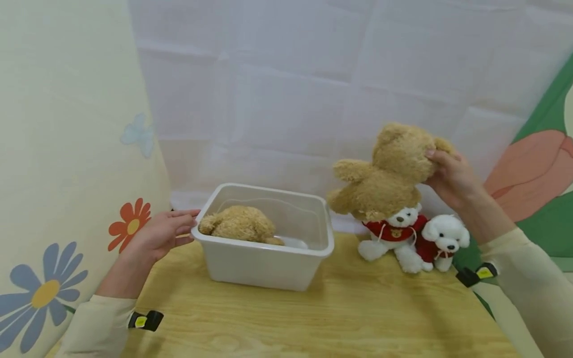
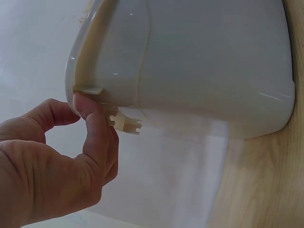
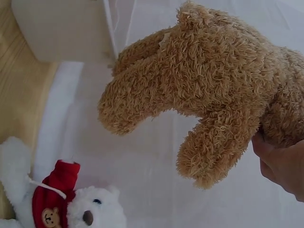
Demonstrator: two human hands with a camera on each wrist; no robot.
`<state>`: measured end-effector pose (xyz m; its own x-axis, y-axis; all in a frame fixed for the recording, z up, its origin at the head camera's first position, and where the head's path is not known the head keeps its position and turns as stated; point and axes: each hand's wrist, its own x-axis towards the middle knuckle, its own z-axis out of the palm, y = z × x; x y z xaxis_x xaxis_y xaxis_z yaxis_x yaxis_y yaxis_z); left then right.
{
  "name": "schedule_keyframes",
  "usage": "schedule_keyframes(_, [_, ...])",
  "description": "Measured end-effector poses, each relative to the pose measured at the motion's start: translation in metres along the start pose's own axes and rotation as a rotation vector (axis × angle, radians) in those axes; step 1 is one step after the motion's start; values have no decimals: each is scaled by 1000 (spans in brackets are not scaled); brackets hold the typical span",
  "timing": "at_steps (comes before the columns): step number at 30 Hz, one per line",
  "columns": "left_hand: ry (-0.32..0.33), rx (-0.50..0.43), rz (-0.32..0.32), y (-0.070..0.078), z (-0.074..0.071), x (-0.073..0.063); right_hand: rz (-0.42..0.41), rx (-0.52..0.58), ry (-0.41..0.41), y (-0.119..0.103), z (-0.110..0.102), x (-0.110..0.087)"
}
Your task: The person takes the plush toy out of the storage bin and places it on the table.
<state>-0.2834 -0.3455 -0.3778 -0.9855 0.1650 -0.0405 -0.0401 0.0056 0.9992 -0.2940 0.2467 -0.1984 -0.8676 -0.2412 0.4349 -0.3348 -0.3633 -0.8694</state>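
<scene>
A tan teddy bear (image 1: 385, 179) hangs in the air right of a white plastic bin (image 1: 264, 263), gripped at its head by my right hand (image 1: 454, 174). In the right wrist view the bear's shaggy body (image 3: 223, 71) fills the upper part, with only part of the right hand (image 3: 285, 164) showing. My left hand (image 1: 165, 231) is at the bin's left rim; the left wrist view shows its thumb and fingertips pinching that rim (image 2: 71, 71). Inside the bin lies another tan plush toy (image 1: 241, 223), its face out of sight.
Right of the bin, a white teddy bear in a red top (image 1: 398, 231) and a white plush dog in red (image 1: 445, 236) sit on the wooden table (image 1: 268, 318). White cloth (image 1: 268, 99) hangs behind. A flower-printed panel (image 1: 67, 149) stands at the left.
</scene>
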Motion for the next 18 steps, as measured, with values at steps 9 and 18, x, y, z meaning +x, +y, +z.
schedule_keyframes(9, [29,56,-19,0,-10,-1,53,-37,122,30,-25,-4])
schedule_keyframes(18, [15,78,-15,-4,-14,-1,82,-33,90,57,-30,-6])
